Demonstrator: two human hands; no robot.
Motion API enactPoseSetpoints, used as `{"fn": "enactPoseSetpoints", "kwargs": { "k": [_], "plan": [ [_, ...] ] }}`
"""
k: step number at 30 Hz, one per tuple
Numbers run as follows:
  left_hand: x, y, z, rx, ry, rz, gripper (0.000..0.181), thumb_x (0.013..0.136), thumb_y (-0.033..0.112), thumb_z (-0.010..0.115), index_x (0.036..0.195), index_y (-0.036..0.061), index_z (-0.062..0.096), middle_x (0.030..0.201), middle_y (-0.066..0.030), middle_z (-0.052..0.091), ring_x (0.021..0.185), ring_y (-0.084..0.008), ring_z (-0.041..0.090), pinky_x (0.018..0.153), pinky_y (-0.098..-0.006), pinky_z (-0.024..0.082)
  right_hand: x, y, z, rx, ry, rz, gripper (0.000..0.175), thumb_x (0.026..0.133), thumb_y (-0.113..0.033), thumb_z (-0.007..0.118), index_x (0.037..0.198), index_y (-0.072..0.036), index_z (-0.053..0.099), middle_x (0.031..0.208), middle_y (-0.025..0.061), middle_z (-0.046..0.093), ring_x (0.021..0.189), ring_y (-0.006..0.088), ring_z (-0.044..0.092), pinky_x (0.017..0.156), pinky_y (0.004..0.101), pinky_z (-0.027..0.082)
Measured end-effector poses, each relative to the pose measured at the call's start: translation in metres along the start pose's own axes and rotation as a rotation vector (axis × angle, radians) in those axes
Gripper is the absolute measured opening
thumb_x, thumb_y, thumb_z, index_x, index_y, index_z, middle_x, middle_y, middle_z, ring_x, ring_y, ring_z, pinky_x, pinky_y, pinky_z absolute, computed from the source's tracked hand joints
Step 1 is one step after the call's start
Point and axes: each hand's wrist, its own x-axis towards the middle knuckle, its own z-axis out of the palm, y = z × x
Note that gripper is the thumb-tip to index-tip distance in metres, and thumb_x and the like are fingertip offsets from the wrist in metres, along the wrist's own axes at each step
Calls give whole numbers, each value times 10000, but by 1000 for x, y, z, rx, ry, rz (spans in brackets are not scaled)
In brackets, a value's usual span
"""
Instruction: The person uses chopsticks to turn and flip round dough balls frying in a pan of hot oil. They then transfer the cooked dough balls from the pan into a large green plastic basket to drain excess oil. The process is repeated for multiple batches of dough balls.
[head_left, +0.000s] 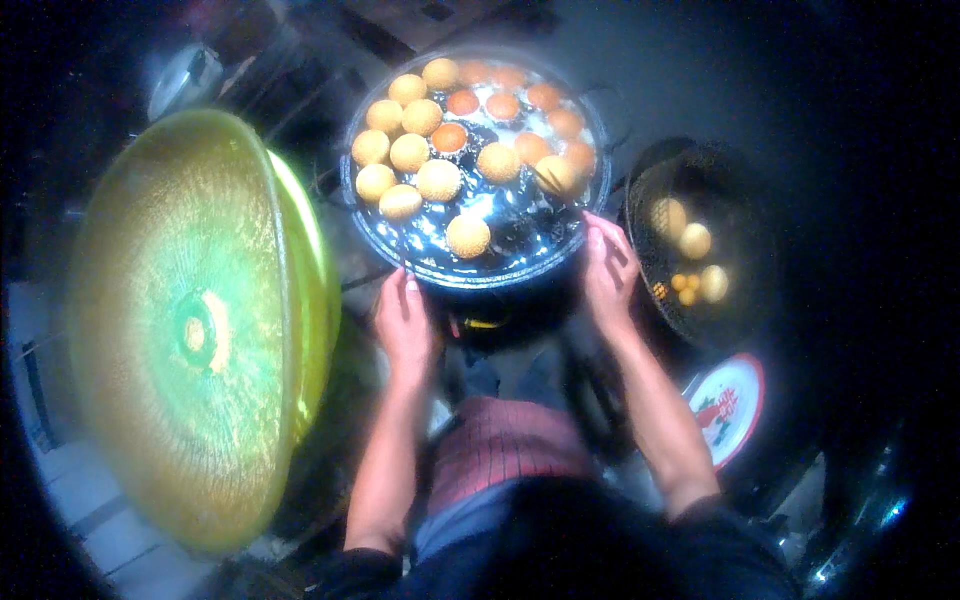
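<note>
In the head view a round pan of hot oil (480, 283) holds many round fried balls, with a seeded-looking surface. Golden ones (439, 180) crowd its left side, and more orange ones (502, 106) float at the back and right. At the pan's near left rim is my left hand (405, 315), its fingers pinched on what looks like a thin dark stick pointing into the pan. My right hand (611, 274) is by the near right rim, holding thin dark sticks whose far ends reach a golden ball (556, 175). Glare blurs the oil.
A large yellow-green basin (187, 337) stands tilted at left. On the right, a dark mesh-like pan (660, 304) holds several balls, some small. A white enamel plate with a red rim (727, 412) lies nearer me. Steam hazes the back right.
</note>
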Motion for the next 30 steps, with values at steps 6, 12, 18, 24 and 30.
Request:
{"fn": "enactPoseSetpoints", "kwargs": {
  "k": [6, 12, 18, 24, 30],
  "plan": [
    [43, -24, 17, -89, -6, 115, 363, 1036, 145, 534, 1359, -19, 554, 1275, -195, 666, 1180, -274, 644, 1021, -379, 481, 29, 13, 50, 109, 2, 205, 264, 1037, -231, 597, 1170, -24, 692, 1149, 65, 699, 1072, 155, 633, 932, 332, 500],
    [102, -41, 31, -108, 208, 201, 356, 1043, 168, 534, 1335, -33, 570, 1238, -213, 681, 1165, -300, 656, 1016, -387, 496, 25, 16, 69, 133, -88, 65, 192, 1038, -110, 587, 1163, 1, 682, 1146, 85, 695, 1052, 157, 638, 910, 290, 519],
    [115, -73, 32, 37, 117, 258, 352, 1025, 162, 536, 1317, -26, 593, 1205, -222, 685, 1119, -342, 664, 986, -415, 503, 75, -6, 104, 143, -13, 105, 252, 1043, -197, 577, 1175, -12, 684, 1127, 76, 705, 1030, 156, 651, 896, 309, 517],
    [93, -86, 41, 74, -27, 165, 372, 1030, 212, 534, 1320, -15, 588, 1205, -241, 669, 1113, -395, 640, 991, -460, 487, 180, -2, 179, 172, 50, 75, 275, 1035, -233, 587, 1184, -19, 676, 1079, 69, 713, 999, 159, 654, 884, 313, 511],
    [67, -53, 26, -52, -92, 220, 374, 1034, 159, 554, 1358, -29, 552, 1276, -210, 657, 1164, -315, 653, 1016, -400, 494, 238, 51, 231, 177, -10, -83, 263, 1024, -228, 594, 1149, -15, 684, 1081, 97, 723, 1025, 172, 673, 919, 317, 505]
  ]
}}
